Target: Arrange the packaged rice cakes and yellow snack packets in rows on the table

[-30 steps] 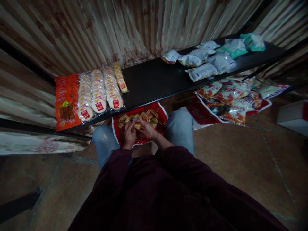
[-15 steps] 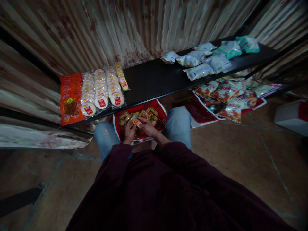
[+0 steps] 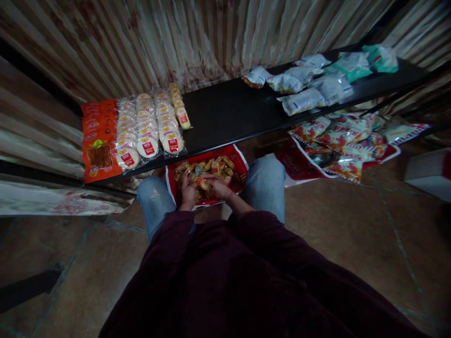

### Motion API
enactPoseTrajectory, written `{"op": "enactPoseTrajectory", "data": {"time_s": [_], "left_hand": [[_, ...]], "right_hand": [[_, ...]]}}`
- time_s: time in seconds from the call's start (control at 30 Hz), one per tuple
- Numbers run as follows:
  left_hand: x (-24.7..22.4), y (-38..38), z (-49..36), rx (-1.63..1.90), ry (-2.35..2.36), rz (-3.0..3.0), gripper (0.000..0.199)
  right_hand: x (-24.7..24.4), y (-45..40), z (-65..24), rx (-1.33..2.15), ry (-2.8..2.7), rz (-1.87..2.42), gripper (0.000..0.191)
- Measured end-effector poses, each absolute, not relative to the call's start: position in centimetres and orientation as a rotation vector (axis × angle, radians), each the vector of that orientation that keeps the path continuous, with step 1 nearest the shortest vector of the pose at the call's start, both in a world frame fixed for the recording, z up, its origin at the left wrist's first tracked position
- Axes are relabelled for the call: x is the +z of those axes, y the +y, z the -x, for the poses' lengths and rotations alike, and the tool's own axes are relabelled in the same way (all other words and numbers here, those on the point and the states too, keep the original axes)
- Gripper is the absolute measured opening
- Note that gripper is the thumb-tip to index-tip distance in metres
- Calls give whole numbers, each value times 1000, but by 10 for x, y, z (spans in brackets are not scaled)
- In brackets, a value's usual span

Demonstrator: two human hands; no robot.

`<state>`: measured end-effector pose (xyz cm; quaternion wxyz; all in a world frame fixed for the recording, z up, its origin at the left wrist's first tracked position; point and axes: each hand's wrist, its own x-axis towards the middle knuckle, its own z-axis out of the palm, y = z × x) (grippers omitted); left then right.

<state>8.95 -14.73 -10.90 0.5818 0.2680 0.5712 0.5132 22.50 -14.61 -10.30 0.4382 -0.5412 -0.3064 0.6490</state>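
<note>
Between my knees stands a red basket [image 3: 240, 162] with a white rim, holding several small yellow wrapped snack packs [image 3: 228, 162]. Over it, my left hand [image 3: 189, 191] and my right hand [image 3: 216, 185] are closed on one yellow snack pack [image 3: 200, 182] with a red label. The left fingers grip its left end, the right fingers its right side. On the black shelf [image 3: 218, 117] above the basket, a single row of similar yellow packs [image 3: 180, 108] lies beside rows of round white wrapped crackers [image 3: 147, 141].
Orange snack bags [image 3: 100, 136] lie at the shelf's left end. White packets [image 3: 303, 100] and green packets [image 3: 352, 65] lie at its right. Below them, a second red basket [image 3: 299, 162] is heaped with red and white snack bags [image 3: 347, 134]. A white box [image 3: 424, 171] stands far right.
The view has shifted slightly, so the things on the right sit farther right. Both hands still hold the yellow snack pack over the basket, with little movement.
</note>
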Motion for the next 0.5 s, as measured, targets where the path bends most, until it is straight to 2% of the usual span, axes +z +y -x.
{"op": "enactPoseTrajectory", "data": {"time_s": [0.1,0.23,0.37,0.5], "left_hand": [[-105,-149,-88,1116,1311,-616,56],[-104,-152,-91,1124,1326,-665,38],[-106,-153,-92,1229,1425,-697,39],[-111,-154,-91,1166,1454,-832,42]], "right_hand": [[-102,-145,-229,1630,-787,1310,21],[-97,-146,-231,1681,-500,1280,20],[-94,-147,-230,1611,-296,1157,25],[-104,-149,-224,1576,-318,1093,35]]}}
